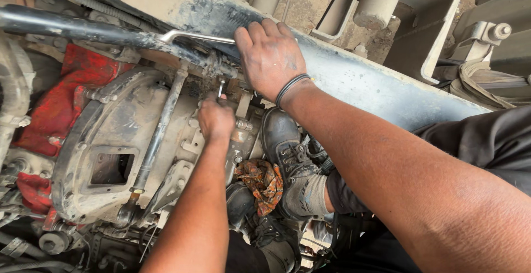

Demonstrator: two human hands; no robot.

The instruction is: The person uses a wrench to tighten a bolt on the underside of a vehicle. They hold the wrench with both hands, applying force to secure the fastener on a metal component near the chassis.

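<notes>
Head view, looking down: two bare hands are seen at work on a fastening where a dark rod (83,29) meets the top of a grey, dust-caked housing (110,140) in a vehicle's underframe. The right hand (271,57) is laid over the end of a long bright spanner (193,36); its fingers are curled down over the shank, though how tightly they are closed cannot be told, since only the back of the hand is shown. The spanner is stretched leftward along the rod, its far end lying against the rod's surface. Just below, the left hand (217,119) is closed into a fist around a small bright tool (221,87), of which only the tip is visible above the knuckles. The fastening itself is hidden between the hands, so how far it has been turned cannot be judged; with both tools applied, the work is judged to be in progress rather than finished. A patterned rag (263,183) is tucked beside a dusty black boot (287,151) under the hands.
</notes>
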